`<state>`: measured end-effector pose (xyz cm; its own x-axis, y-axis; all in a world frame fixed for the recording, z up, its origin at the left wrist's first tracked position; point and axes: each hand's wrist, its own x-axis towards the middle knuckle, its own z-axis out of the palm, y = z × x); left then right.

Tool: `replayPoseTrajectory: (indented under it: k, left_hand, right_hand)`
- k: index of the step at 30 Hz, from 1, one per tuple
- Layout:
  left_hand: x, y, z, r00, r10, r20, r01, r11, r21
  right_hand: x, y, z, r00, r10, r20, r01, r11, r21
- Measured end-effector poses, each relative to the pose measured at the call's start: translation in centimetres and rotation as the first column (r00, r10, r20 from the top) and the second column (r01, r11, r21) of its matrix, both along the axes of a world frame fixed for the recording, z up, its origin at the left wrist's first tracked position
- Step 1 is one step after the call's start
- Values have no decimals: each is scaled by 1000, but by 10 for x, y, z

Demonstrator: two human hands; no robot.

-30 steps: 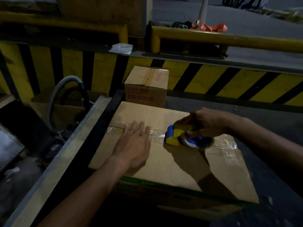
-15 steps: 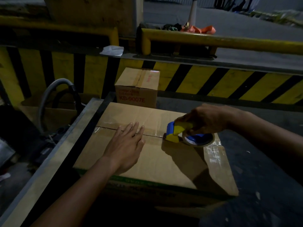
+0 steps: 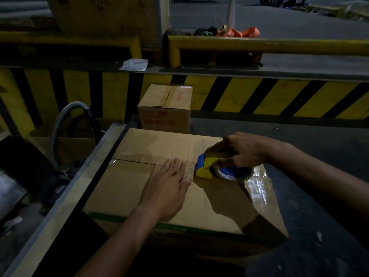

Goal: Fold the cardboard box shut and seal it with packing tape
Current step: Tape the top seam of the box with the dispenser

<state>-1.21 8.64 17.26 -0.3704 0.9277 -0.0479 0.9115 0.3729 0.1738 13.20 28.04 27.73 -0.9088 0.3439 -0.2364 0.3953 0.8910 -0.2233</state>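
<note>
Head view, dim light. Behind everything runs a yellow-and-black striped barrier (image 3: 249, 94), with the worktop (image 3: 323, 156) in front of it. A large cardboard box (image 3: 139, 188) sits mid-worktop, its flaps folded flat and meeting at a centre seam. A smaller carton (image 3: 165, 118) marked KB-9007E stands just behind it; whether the two touch cannot be told.

The person's left hand (image 3: 165, 186) lies flat on the lid, fingers straight, pressing across the seam. The right hand (image 3: 239, 150) has its grip clenched round a yellow-and-blue tape dispenser (image 3: 204, 166), which rests on the seam toward the box's right end with its roll (image 3: 233, 173) lying on the lid. Clear packing tape (image 3: 127, 159) glints along the seam from the left edge.

Change over the last second: the left hand has slid right along the seam. Its thumb is now just beside the dispenser's nose, where a clear gap lay before. The dispenser has edged rightward only slightly, if at all.

Reading: the laid tape is being smoothed down. Folding looks done and sealing is well along. Likely remaining: carry the strip over the right edge and cut it.
</note>
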Motion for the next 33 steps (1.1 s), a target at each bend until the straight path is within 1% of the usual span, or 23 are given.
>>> replayPoseTrajectory:
  k: [3,6,9,13,19,21,24,29,33]
  left_hand:
    - [0,-1,-1,1000,2,-8,-2,1000,15]
    - [0,1,-3,1000,-5,-18,5,1000,-8]
    - [-1,0,-5,1000,-11,-23,10,1000,-13]
    - [-3,0,-4,1000,-4,-20,5,1000,10]
    - [-3,1,-2,1000,-13,-13,13,1000,28]
    - [-1,2,1,1000,0,-14,0,1000,12]
    - [11,9,5,998,36,-43,-38,998,-53]
    - [37,33,4,998,-64,2,64,997,-35]
    - [33,35,-1,996,-93,5,93,995,-35]
  right_hand:
    - [4,-2,-5,1000,18,-10,-18,998,59]
    - [4,-4,-8,998,62,-15,-60,992,114]
    - [4,-2,-3,996,90,-15,-88,990,114]
    - [9,6,6,993,107,43,-112,985,135]
    - [41,29,12,996,41,73,-51,989,140]
    - [46,31,6,996,33,85,-44,990,134]
    - [43,31,-2,996,54,77,-63,991,122]
    - [42,33,-1,996,71,52,-77,991,112]
    - [42,30,0,997,64,46,-68,992,103]
